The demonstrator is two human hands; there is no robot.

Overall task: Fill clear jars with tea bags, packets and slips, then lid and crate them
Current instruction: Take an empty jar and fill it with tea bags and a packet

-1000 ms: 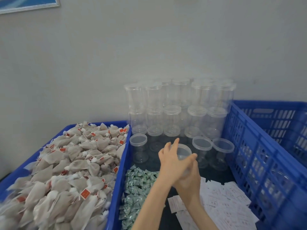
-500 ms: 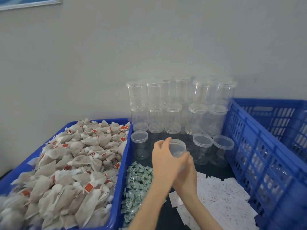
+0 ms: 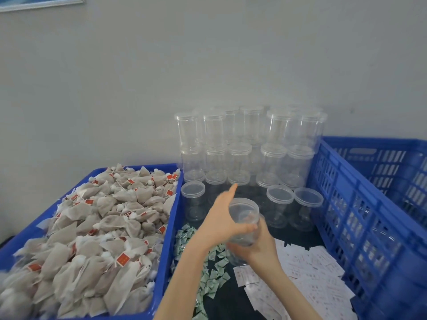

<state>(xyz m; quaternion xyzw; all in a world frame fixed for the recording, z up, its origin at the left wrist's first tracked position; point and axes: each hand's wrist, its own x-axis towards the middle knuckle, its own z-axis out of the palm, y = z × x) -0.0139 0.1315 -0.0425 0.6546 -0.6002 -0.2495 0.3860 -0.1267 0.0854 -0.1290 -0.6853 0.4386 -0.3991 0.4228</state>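
Both hands hold one clear plastic jar (image 3: pixel 245 212) above the dark table, in front of the jar rows. My left hand (image 3: pixel 220 219) grips its top end, fingers curled round the rim and thumb pointing up. My right hand (image 3: pixel 260 249) holds the lower body from underneath. The jar is tilted and looks empty. A blue crate (image 3: pixel 170 229) on the left is heaped with tea bags (image 3: pixel 97 227) bearing red tags. Green packets (image 3: pixel 209 277) lie under my left forearm, and white slips (image 3: pixel 312 277) are spread to the right.
Lidded clear jars (image 3: pixel 242 148) stand stacked in several rows against the grey wall, with single ones (image 3: pixel 279 204) in front. A tall blue slatted crate (image 3: pixel 360 218) borders the right side.
Both hands have drawn the jar back from the front row toward me. The left hand has shifted from above the jar to around its top end.
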